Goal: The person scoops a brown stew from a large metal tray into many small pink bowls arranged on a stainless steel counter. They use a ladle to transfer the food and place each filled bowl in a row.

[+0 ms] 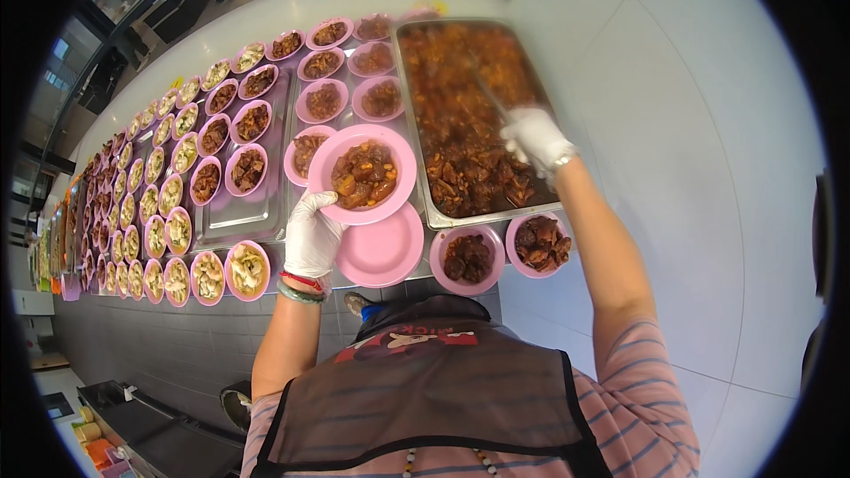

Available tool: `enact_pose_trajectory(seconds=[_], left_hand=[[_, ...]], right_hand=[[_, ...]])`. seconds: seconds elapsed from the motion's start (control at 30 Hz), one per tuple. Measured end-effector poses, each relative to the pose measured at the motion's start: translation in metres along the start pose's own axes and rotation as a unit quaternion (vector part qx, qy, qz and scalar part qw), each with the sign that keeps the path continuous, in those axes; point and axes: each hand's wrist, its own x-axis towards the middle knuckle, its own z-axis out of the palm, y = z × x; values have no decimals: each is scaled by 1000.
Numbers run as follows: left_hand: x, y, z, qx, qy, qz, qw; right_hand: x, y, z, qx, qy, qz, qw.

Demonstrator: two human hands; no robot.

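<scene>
Gloved in white, my left hand (311, 232) grips the rim of a pink bowl (364, 215) that holds a portion of brown stew (365, 176) with yellow beans. Below this bowl, a bare pink bowl (382, 252) is partly covered by it. My right hand, also gloved (536, 139), is closed on the handle of a metal serving utensil (490, 93). The utensil's far end is blurred in the steaming stew. A deep rectangular steel pan (458, 220) contains this stew, with meat chunks heaped at its near end.
Two pink bowls of dark meat (467, 259) (541, 245) stand before the pan's near edge. Many filled pink bowls (247, 169) line the counter leftward, some with pale food (247, 270). Steel lids (242, 220) lie beneath some. A tiled wall (671, 146) rises at right.
</scene>
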Motion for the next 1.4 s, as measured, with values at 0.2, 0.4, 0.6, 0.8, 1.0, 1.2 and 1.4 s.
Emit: enact_pose_trajectory(seconds=[0.2,0.4,0.6,0.8,1.0,1.2,1.4], left_hand=[[15,-2,1,8,-1,-8,1000],[41,-9,13,56,-21,-18,998],[88,-23,24,81,-32,-46,995],[112,-41,34,33,-72,-63,995],[117,-49,46,38,-64,-72,995],[108,-42,50,47,-78,-47,995],[106,-29,40,9,-83,-83,993]], right_hand=[[-34,29,-33,199,15,-48,979],[-69,27,-59,280,-36,-37,959],[-120,3,-75,317,-101,-96,938],[-186,-23,-71,278,-111,-80,951],[-219,-26,-47,107,-52,-11,993],[-215,10,-24,-288,96,-248,920],[-220,7,-30,-92,41,-160,982]])
